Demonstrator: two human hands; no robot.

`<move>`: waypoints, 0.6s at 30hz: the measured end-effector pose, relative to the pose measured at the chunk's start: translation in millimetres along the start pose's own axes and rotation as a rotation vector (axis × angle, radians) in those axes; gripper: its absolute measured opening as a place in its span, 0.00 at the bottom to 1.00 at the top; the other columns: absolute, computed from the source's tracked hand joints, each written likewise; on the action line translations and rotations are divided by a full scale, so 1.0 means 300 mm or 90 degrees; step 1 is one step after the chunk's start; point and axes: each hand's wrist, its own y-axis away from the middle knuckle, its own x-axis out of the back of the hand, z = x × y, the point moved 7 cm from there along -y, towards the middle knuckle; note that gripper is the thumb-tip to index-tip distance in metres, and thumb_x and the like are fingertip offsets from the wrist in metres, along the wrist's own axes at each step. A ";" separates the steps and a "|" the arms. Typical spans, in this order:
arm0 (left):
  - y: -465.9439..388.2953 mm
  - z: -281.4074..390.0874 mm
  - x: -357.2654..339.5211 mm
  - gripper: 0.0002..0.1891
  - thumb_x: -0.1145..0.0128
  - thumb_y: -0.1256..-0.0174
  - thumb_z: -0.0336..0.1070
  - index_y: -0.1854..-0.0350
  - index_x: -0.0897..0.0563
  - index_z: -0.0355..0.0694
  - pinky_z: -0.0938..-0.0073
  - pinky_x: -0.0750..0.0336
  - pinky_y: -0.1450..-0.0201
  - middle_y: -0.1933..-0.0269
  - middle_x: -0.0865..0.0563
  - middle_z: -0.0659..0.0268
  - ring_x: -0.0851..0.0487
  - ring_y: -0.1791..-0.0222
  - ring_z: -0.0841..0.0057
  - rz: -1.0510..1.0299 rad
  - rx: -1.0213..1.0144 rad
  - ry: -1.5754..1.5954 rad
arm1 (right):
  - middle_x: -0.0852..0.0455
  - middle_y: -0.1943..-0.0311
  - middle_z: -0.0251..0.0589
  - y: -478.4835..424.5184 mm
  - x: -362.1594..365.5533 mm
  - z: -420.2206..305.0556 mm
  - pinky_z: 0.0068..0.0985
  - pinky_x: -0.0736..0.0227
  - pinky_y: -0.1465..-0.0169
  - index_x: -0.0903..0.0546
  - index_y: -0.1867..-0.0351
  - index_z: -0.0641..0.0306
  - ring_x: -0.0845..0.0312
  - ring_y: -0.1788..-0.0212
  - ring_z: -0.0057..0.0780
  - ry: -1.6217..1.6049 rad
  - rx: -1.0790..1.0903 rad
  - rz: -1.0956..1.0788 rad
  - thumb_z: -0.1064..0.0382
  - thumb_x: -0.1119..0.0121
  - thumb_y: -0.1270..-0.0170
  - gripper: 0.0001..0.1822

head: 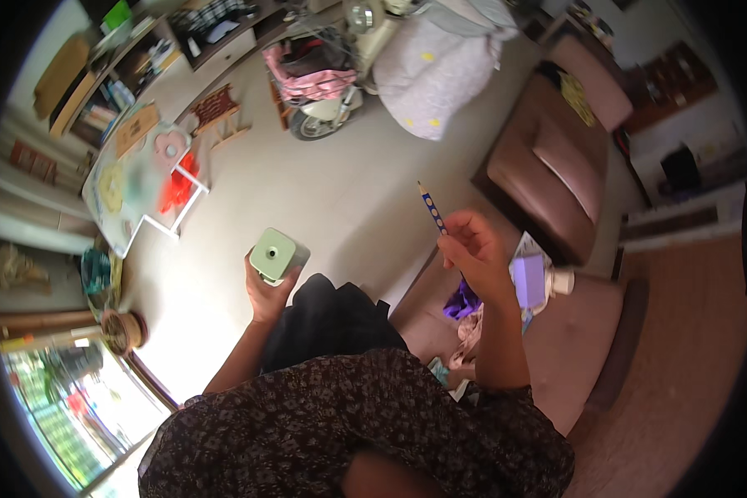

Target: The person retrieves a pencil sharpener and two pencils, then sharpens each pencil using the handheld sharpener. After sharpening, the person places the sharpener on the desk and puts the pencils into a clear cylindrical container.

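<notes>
My left hand [267,292] grips a pale green pencil sharpener [274,254], a box shape with rounded corners. Its face with a dark round hole is turned up towards me. Off to the right, my right hand [473,249] pinches a blue pencil [432,210] between thumb and fingers. Light round spots run along the pencil's shaft, and its sharpened tip points up and away from me. Pencil and sharpener are well apart, with the floor [348,199] showing between them. The pencil's rear end is hidden behind my right hand.
A brown sofa seat [573,336] lies to my right, bearing a purple box [528,281], a white roll [561,282] and cloths. Further off stand another brown seat [535,162], a scooter [324,118] under a pale cover [436,75], a small folding stool [218,112] and a white-framed table [143,174].
</notes>
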 end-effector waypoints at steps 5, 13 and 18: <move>0.010 0.062 0.016 0.36 0.27 0.55 0.37 0.43 0.31 0.34 0.69 0.26 0.48 0.51 0.21 0.57 0.21 0.51 0.68 0.043 -0.004 -0.006 | 0.24 0.71 0.31 -0.160 -0.070 -0.026 0.14 0.31 0.71 0.25 0.61 0.67 0.30 0.72 0.13 0.077 0.046 -0.104 0.73 0.39 0.40 0.08; -0.140 0.008 0.112 0.36 0.27 0.57 0.37 0.43 0.30 0.34 0.68 0.25 0.48 0.48 0.22 0.57 0.20 0.50 0.65 0.102 -0.024 -0.055 | 0.24 0.71 0.32 -0.399 -0.244 -0.022 0.15 0.31 0.72 0.26 0.63 0.68 0.29 0.73 0.14 0.110 0.038 -0.192 0.73 0.40 0.40 0.07; -0.334 -0.063 0.223 0.37 0.26 0.58 0.37 0.44 0.29 0.34 0.69 0.25 0.48 0.49 0.21 0.57 0.20 0.50 0.67 0.121 0.014 0.012 | 0.23 0.71 0.33 -0.580 -0.410 -0.016 0.16 0.29 0.68 0.26 0.62 0.68 0.27 0.72 0.16 0.087 0.008 -0.217 0.71 0.41 0.38 0.06</move>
